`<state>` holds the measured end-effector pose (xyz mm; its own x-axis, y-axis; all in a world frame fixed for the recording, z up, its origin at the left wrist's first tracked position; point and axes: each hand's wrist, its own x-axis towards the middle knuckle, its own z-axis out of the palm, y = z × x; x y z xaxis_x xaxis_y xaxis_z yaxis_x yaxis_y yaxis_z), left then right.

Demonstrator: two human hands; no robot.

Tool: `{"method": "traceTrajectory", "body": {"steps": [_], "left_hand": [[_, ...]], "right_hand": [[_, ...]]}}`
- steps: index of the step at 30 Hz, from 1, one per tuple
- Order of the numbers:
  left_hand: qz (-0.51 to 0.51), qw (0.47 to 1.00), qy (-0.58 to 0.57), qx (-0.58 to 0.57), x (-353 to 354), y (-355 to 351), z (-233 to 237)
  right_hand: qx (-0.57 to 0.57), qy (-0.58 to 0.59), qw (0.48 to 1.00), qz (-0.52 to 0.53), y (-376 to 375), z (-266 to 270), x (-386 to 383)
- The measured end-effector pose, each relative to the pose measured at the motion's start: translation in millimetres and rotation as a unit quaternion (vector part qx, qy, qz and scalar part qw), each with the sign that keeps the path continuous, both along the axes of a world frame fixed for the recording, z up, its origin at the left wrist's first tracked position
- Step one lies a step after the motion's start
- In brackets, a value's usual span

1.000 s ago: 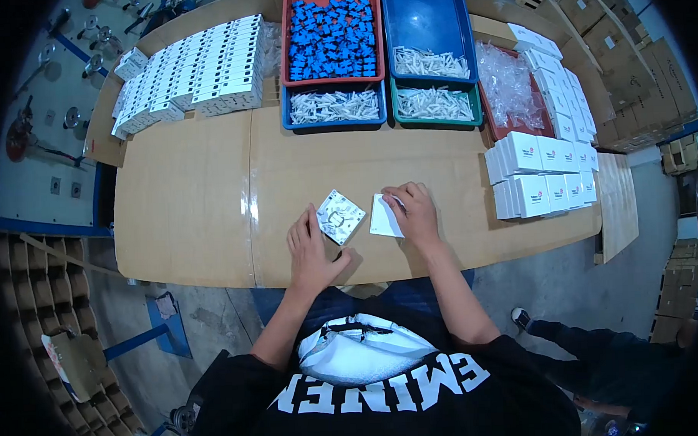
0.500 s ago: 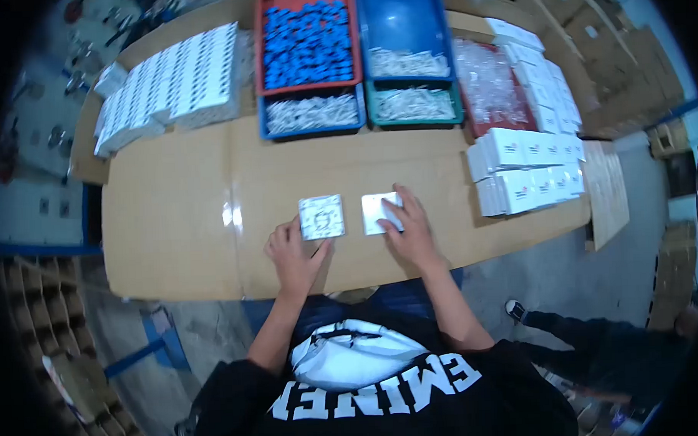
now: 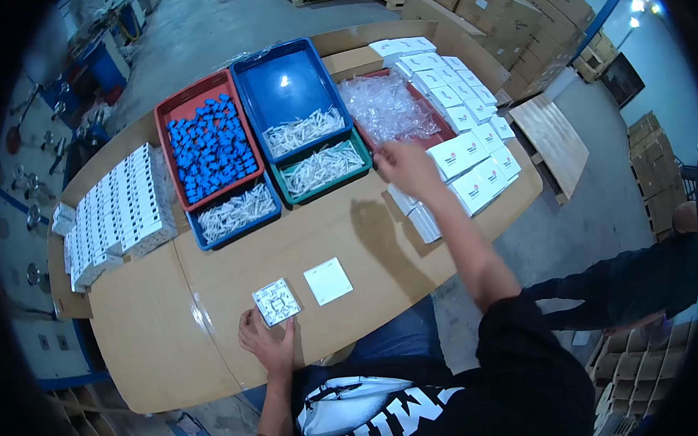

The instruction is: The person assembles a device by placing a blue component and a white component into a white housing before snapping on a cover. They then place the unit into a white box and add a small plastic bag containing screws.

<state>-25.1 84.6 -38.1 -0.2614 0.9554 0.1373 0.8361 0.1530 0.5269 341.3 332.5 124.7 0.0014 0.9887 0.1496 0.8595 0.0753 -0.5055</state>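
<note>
My left hand [image 3: 270,340] holds a white square plastic unit [image 3: 276,301] by its near edges, thumb on one side and fingers on the other. The unit lies on the cardboard-covered table with a detailed, recessed face up. Just right of it, a plain white square plate [image 3: 328,281] lies flat and untouched. My right hand [image 3: 409,172] is stretched forward at the near edge of a red tray [image 3: 444,135] of clear plastic bags [image 3: 387,105]. Its fingers are curled together, and anything between them is hidden.
White boxes [image 3: 466,156] are stacked at the right. Blue pieces fill a red bin [image 3: 164,131]; small white parts lie in blue [image 3: 278,55] and green [image 3: 365,168] bins. Rows of white units [image 3: 118,211] stand at the left. Another person [image 3: 620,285] is at the right.
My right hand has left the white plate and reached forward to the red tray. My left hand stays at the square unit. The head view has turned right.
</note>
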Motion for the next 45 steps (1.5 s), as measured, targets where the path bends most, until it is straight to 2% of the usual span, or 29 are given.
{"method": "traceTrajectory", "body": {"steps": [2, 4, 5, 7, 8, 11, 15, 25, 27, 29, 33, 36, 38, 39, 41, 42, 44, 45], "left_hand": [[-0.009, 0.997, 0.052, 0.049, -1, 1, -4], [-0.012, 0.998, 0.050, 0.037, -1, 3, -4], [-0.011, 0.999, 0.048, 0.022, 0, 3, -3], [-0.013, 0.998, 0.060, 0.028, 0, 3, -1], [-0.015, 0.997, 0.073, 0.028, 1, 5, -1], [-0.005, 0.998, 0.067, -0.005, 3, 9, 8], [-0.004, 0.997, 0.072, -0.031, 2, 11, 2], [-0.002, 0.996, 0.072, -0.054, -2, 9, -10], [-0.004, 0.996, 0.078, -0.050, -2, 9, -9], [-0.001, 0.996, 0.072, -0.060, 0, 11, -3], [-0.006, 0.995, 0.082, -0.049, -2, 9, -5], [-0.002, 0.996, 0.079, -0.047, 0, 9, 3], [0.008, 0.998, 0.031, -0.047, 2, 13, 7], [0.000, 0.999, 0.023, -0.039, 0, 12, 9], [0.004, 1.000, 0.021, -0.020, -3, 9, 5], [0.001, 1.000, 0.019, 0.001, -4, 6, 2], [0.001, 1.000, -0.009, 0.009, -11, -1, -2], [-0.003, 0.999, -0.037, 0.029, -13, 2, -5]], "right_hand": [[-0.016, -0.083, 0.996, -0.014, 49, 4, 38], [-0.014, -0.149, 0.989, -0.021, 113, -20, 89], [-0.009, -0.151, 0.988, -0.023, 137, -26, 107], [-0.040, -0.163, 0.976, -0.136, 180, -28, 130], [-0.030, -0.166, 0.977, -0.133, 199, -28, 140], [-0.047, -0.107, 0.969, -0.220, 242, -46, 164], [-0.054, -0.105, 0.958, -0.260, 284, -62, 174], [-0.039, -0.111, 0.960, -0.256, 341, -99, 185], [-0.036, -0.114, 0.958, -0.260, 341, -101, 186], [0.035, -0.072, 0.955, -0.284, 336, -96, 183], [0.061, -0.054, 0.948, -0.307, 321, -80, 180], [0.070, -0.035, 0.967, -0.244, 304, -60, 174], [0.063, -0.015, 0.985, -0.160, 280, -35, 159], [0.060, -0.018, 0.986, -0.156, 262, -25, 148], [0.036, 0.059, 0.997, -0.040, 218, -3, 116], [0.032, 0.058, 0.997, -0.035, 191, 6, 101], [0.013, 0.139, 0.989, 0.046, 129, 12, 65], [-0.019, 0.175, 0.983, 0.052, 100, 14, 46]]}}
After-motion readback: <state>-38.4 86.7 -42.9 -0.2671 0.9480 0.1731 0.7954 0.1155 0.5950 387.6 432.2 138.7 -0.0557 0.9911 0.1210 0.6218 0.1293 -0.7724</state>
